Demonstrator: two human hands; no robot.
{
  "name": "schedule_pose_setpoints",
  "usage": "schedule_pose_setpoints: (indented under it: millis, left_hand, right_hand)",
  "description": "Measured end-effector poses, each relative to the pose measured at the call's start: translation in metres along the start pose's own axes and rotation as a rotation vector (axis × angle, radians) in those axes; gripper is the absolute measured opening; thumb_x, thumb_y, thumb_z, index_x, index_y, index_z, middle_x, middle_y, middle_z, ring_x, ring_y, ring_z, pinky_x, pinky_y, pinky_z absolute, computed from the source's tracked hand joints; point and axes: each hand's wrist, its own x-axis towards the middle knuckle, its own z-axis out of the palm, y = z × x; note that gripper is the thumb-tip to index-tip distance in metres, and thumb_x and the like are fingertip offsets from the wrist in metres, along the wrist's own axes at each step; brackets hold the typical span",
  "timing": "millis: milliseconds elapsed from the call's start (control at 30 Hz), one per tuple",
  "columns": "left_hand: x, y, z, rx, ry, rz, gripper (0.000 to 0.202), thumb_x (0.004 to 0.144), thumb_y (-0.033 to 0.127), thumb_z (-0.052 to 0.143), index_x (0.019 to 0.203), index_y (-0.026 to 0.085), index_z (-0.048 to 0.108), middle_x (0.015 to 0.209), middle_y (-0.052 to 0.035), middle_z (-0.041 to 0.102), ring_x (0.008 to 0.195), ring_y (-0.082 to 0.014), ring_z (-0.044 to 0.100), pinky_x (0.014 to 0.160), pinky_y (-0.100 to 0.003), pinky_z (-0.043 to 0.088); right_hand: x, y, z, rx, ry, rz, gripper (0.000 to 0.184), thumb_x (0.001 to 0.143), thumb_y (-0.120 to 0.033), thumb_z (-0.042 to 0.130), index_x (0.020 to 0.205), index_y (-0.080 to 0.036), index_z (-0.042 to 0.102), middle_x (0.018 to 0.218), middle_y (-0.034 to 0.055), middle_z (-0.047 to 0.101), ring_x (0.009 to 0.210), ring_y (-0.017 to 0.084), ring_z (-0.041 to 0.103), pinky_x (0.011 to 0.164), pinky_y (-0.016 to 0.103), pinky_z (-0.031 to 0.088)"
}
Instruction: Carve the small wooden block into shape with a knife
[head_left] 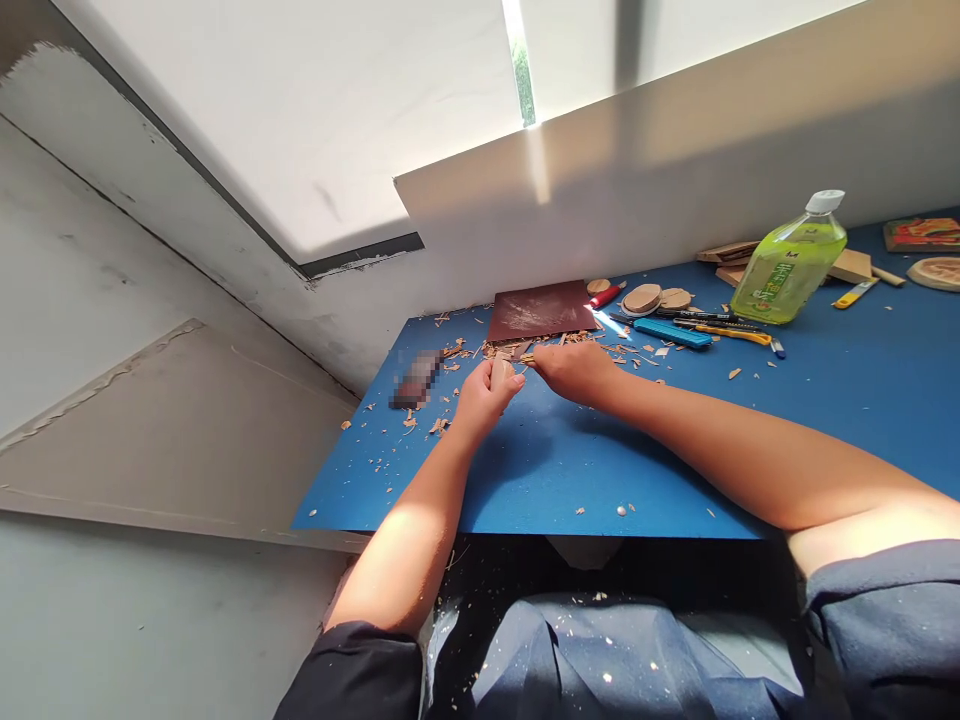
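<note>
My left hand [480, 402] is closed around a small pale piece of wood [502, 372], held just above the blue table. Close by on the right, my right hand [576, 372] is wrapped around a slim carving tool [528, 359]. Only its brownish front end shows, pointing at the wood; the rest is hidden in the fist. Wood shavings [517, 346] lie heaped behind both hands, in front of a dark red-brown sheet of sandpaper [541, 310].
On the blue table [750, 450], a blurred dark object [417, 380] lies left. To the right are a red-handled tool [607, 295], round wood slices [642, 298], a blue cutter [673, 332], a yellow cutter [735, 332] and a green drink bottle [791, 265]. Walls border the back and left.
</note>
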Motion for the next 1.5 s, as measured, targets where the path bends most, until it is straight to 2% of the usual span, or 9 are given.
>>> schedule_pose_setpoints:
  millis: [100,233,633,867,1067,1300,1500]
  left_hand:
    - [-0.002,0.0,0.001,0.016,-0.01,0.055,0.052,0.081,0.062,0.08,0.105,0.02,0.062,0.076,0.0043,0.056,0.056,-0.0092,0.045,0.054,-0.025,0.037]
    - [-0.005,-0.001,0.001,0.055,-0.027,0.103,0.054,0.082,0.063,0.08,0.109,0.019,0.063,0.077,0.0034,0.057,0.061,-0.0111,0.048,0.059,-0.026,0.04]
    - [-0.003,0.0,-0.001,0.079,0.001,0.046,0.051,0.081,0.062,0.081,0.101,0.02,0.062,0.073,0.0039,0.056,0.059,-0.011,0.047,0.057,-0.026,0.038]
    - [-0.005,0.005,0.001,0.046,-0.046,0.034,0.052,0.081,0.064,0.077,0.102,0.02,0.058,0.074,0.0048,0.053,0.055,-0.0105,0.047,0.053,-0.027,0.039]
    - [-0.007,0.006,0.0,0.062,-0.016,0.034,0.049,0.08,0.062,0.078,0.098,0.02,0.058,0.073,0.0047,0.052,0.057,-0.0106,0.046,0.055,-0.026,0.036]
    - [-0.006,0.007,-0.002,0.117,0.016,0.006,0.048,0.08,0.062,0.079,0.098,0.02,0.062,0.071,0.0046,0.053,0.058,-0.0117,0.045,0.056,-0.027,0.035]
    - [0.002,0.001,-0.008,0.085,0.007,0.03,0.049,0.081,0.062,0.079,0.101,0.021,0.062,0.074,0.0043,0.054,0.058,-0.0111,0.046,0.056,-0.026,0.037]
  right_hand:
    - [-0.001,-0.005,0.003,0.042,0.022,-0.006,0.049,0.117,-0.04,0.031,0.122,-0.015,0.072,0.107,0.0172,0.082,0.087,0.027,0.075,0.065,0.032,0.033]
    - [-0.002,-0.007,0.003,0.049,0.001,-0.02,0.042,0.114,-0.032,0.035,0.121,-0.013,0.072,0.102,0.0185,0.082,0.085,0.027,0.074,0.066,0.032,0.033]
    - [0.003,0.001,-0.001,0.012,-0.017,0.005,0.04,0.112,-0.023,0.035,0.123,-0.013,0.071,0.101,0.0197,0.081,0.086,0.03,0.076,0.065,0.032,0.036]
    - [0.0,-0.008,0.001,0.054,-0.004,0.011,0.047,0.117,-0.04,0.032,0.123,-0.016,0.072,0.108,0.0188,0.082,0.087,0.03,0.076,0.068,0.033,0.039]
    - [0.001,-0.006,-0.001,0.005,-0.052,0.021,0.037,0.112,-0.025,0.036,0.126,-0.014,0.069,0.104,0.0196,0.082,0.089,0.03,0.077,0.071,0.033,0.044]
    - [0.001,0.0,-0.004,-0.053,-0.046,-0.001,0.04,0.113,-0.024,0.033,0.127,-0.016,0.069,0.105,0.0175,0.081,0.091,0.03,0.077,0.069,0.031,0.041]
    - [0.003,-0.002,-0.005,-0.113,0.011,0.078,0.041,0.113,-0.022,0.027,0.118,-0.014,0.067,0.104,0.0201,0.079,0.093,0.034,0.078,0.068,0.032,0.038]
